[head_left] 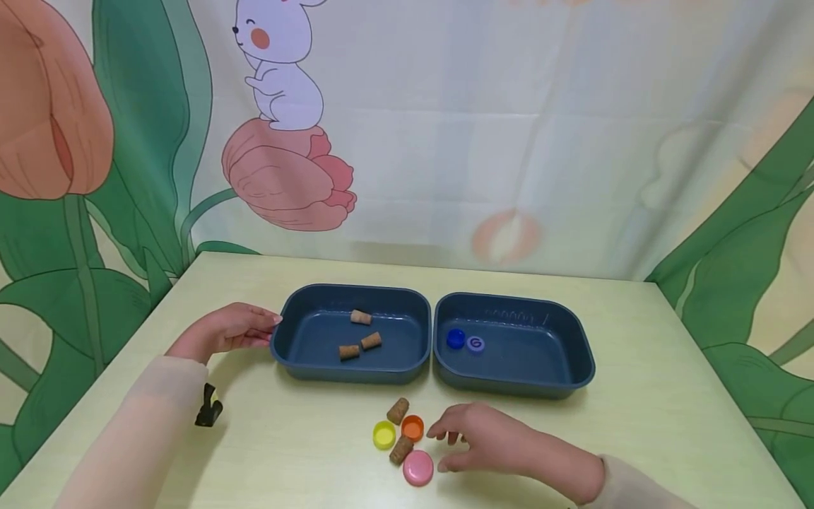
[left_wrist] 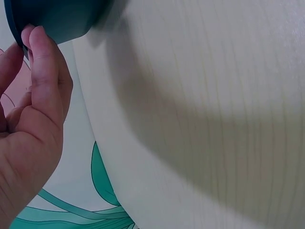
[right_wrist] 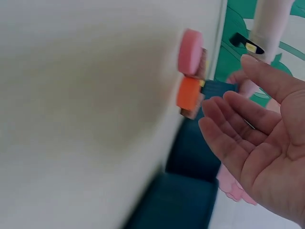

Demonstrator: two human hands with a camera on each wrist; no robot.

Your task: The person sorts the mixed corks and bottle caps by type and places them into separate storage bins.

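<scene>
My left hand [head_left: 235, 329] holds the left end of a dark blue tray [head_left: 356, 377], fingertips at its rim [left_wrist: 14, 28]. In that tray lie a few corks [head_left: 360, 317]. Just right of the loose pieces on the table, my right hand [head_left: 490, 442] hovers with relaxed fingers and thumb apart, holding nothing. Nearest to it are an orange bottle cap [head_left: 413, 428] and a pink cap [head_left: 418, 468]. Beside these lie a yellow cap [head_left: 384, 435], one cork [head_left: 398, 411] and another cork [head_left: 401, 449]. The right wrist view shows the pink and orange caps beyond my fingertips.
A second dark blue tray [head_left: 515, 387] stands close against the first on the right. It contains a blue cap [head_left: 456, 338] and a purple cap [head_left: 475, 344]. Behind the pale table [head_left: 286, 438] hangs a printed curtain [head_left: 413, 141].
</scene>
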